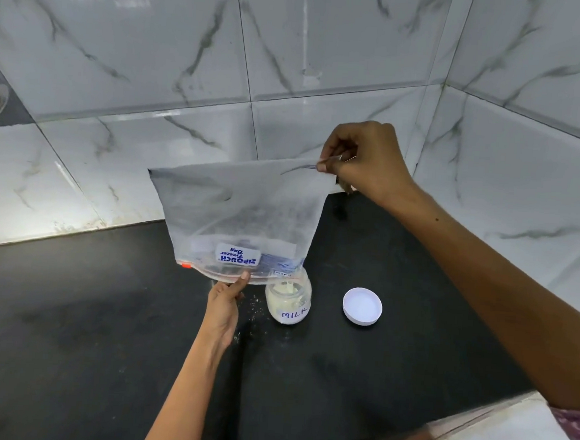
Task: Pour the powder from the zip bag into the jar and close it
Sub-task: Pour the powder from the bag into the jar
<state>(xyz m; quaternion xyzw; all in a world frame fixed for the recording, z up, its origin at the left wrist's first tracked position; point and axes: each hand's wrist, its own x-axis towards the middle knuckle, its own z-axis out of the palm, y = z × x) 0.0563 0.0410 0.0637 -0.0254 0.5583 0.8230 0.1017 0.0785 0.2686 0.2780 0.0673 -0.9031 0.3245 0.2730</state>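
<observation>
**Pour nearly finished, lid not yet on**

Worktop (101, 344) is black polished stone against white marble-look wall tiles (156, 55), and everything for the task sits toward its back right corner.

Clear plastic zip bag with blue "Freezer Bag" print (244, 216) is held upside down, mouth at the bottom, sealed base up. It looks almost empty: only a dusty film clings to the inside walls, no visible heap of powder left. Open corner of the mouth hangs right over the jar opening.

Right hand (365, 159) is up high, fingers pinched shut on the bag's raised bottom corner, pulling it taut. Left hand (222, 304) is low, thumb and fingers pinched on the zip edge near the middle of the mouth, steering that edge toward the jar.

Small clear glass jar with a white "MILK" label (288, 300) stands upright on the worktop just right of the left hand, filled most of the way with off-white powder (285, 296). A thin trickle seems to be falling in at the neck, hard to be sure.

Round white plastic lid (362, 306) lies near the jar on its right, apart from it, untouched.

A few spilled powder specks (256, 308) dot the worktop between left hand and jar.

Judgement: transfer is essentially done. Left: shake out residue, put the bag aside, fit the lid on the jar.
</observation>
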